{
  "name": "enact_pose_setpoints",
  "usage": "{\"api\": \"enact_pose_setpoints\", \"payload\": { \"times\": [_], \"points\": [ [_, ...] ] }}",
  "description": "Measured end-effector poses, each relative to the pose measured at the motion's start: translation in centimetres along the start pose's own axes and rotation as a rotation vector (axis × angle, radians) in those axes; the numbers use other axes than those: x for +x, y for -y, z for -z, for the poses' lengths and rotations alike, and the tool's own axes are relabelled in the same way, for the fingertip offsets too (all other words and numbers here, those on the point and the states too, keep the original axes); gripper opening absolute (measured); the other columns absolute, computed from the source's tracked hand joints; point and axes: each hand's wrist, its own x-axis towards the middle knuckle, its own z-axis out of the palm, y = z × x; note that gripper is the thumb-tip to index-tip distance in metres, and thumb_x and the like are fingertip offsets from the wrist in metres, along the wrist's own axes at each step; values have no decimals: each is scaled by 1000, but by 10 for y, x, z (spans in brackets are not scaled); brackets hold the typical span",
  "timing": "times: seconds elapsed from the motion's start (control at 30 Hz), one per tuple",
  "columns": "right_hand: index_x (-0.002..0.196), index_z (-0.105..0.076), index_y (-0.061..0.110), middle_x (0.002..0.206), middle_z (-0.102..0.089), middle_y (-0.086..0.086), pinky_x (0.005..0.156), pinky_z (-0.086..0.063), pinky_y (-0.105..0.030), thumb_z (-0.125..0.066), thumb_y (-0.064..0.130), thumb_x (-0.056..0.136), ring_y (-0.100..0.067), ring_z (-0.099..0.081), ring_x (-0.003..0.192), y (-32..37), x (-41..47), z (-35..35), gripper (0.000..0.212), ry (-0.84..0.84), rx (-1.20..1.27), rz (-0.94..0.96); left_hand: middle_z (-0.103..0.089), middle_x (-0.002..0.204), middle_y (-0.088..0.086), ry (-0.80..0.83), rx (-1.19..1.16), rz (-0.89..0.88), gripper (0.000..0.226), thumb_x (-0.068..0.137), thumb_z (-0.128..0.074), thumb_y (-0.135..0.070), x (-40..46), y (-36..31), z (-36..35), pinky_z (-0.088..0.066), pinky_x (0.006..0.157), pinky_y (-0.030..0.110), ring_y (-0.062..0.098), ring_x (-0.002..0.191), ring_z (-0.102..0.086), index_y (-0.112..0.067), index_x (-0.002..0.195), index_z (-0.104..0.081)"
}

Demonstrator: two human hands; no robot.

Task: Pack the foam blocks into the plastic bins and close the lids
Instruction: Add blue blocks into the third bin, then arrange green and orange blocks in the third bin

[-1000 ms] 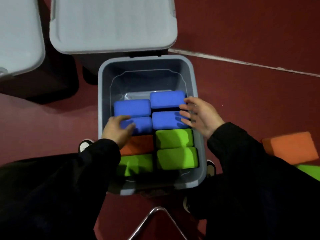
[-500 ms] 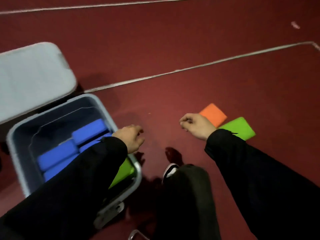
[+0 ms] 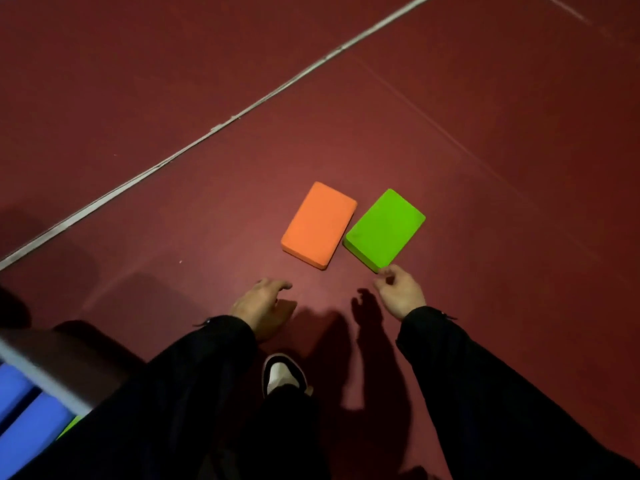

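Foam, light and squashy: the orange block (image 3: 319, 224) and green block (image 3: 385, 229) lie touching on the floor. Left hand (image 3: 262, 306) and right hand (image 3: 401, 292) reach loose-fingered, empty; best taken by the long edges.

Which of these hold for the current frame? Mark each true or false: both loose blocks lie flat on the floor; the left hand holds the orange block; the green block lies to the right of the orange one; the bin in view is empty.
1. Orange block and green block lie flat on the floor. True.
2. The left hand holds the orange block. False: it holds nothing, short of the block.
3. The green block lies right of the orange one. True.
4. The bin is empty. False: blue blocks show inside.
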Motion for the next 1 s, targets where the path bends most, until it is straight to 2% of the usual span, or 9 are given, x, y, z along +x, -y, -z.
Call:
{"api": "enact_pose_setpoints", "payload": {
  "times": [0.13,0.27,0.37,0.5,0.63,0.7,0.8,0.87,1.0],
  "points": [
    [140,-51,11,124,-62,-7,94,-44,-33,-67,25,95,-29,-59,116,-24,53,-17,50,-43,154,-139,-48,139,7,-67,-129,65,49,99,-60,-39,43,10,-17,-46,101,38,26,126,-55,-21,143,-50],
    [141,-46,1,119,-55,-2,77,-33,-21,-68,22,96,-22,-56,111,-31,119,-36,54,-162,349,-195,-45,146,11,-229,-403,251,54,98,-62,-38,109,30,-14,-44,108,40,27,132,-52,-16,145,-48],
    [131,-55,4,120,-65,-8,84,-43,-29,-73,42,91,-27,-63,113,-50,163,-60,58,-272,497,-265,-37,153,13,-214,-385,279,61,99,-62,-33,153,48,-25,-35,110,29,26,139,-45,-8,151,-41],
    [129,-67,13,119,-70,-2,95,-51,-34,-72,59,86,-20,-66,112,-67,209,-93,63,-303,661,-300,-16,168,14,-134,-239,245,89,96,-64,-40,211,69,-44,-17,123,37,29,155,-15,-6,161,-13],
    [120,-67,17,115,-73,-3,85,-55,-36,-76,70,68,-21,-70,104,-80,225,-123,75,-427,736,-331,-32,163,6,-91,-464,353,104,96,-64,-47,248,73,-59,-36,99,27,22,140,-43,-10,160,9],
    [120,-62,16,110,-70,1,77,-50,-30,-81,60,74,-16,-67,96,-86,216,-135,67,-438,763,-370,-52,147,8,-93,-504,350,96,91,-66,-55,252,74,-73,-42,94,30,26,130,-53,-12,160,-15],
    [116,-55,15,97,-65,6,71,-46,-29,-84,51,77,-9,-61,82,-91,202,-141,60,-441,789,-414,-69,114,12,-193,-564,413,79,70,-62,-80,257,78,-88,-52,88,36,25,105,-64,-16,116,-60],
    [115,-58,12,99,-69,1,66,-47,-30,-85,52,75,-12,-63,81,-95,197,-144,63,-436,808,-434,-75,99,16,-154,-709,432,70,73,-63,-78,260,79,-87,-49,68,29,20,78,-67,-12,94,-62],
    [116,-62,6,104,-73,-7,65,-51,-31,-87,53,71,-16,-66,82,-98,202,-144,70,-441,857,-369,-62,69,21,-77,-872,418,84,60,-76,-79,260,78,-88,-42,59,31,26,60,-62,1,77,-62]
  ]
}}
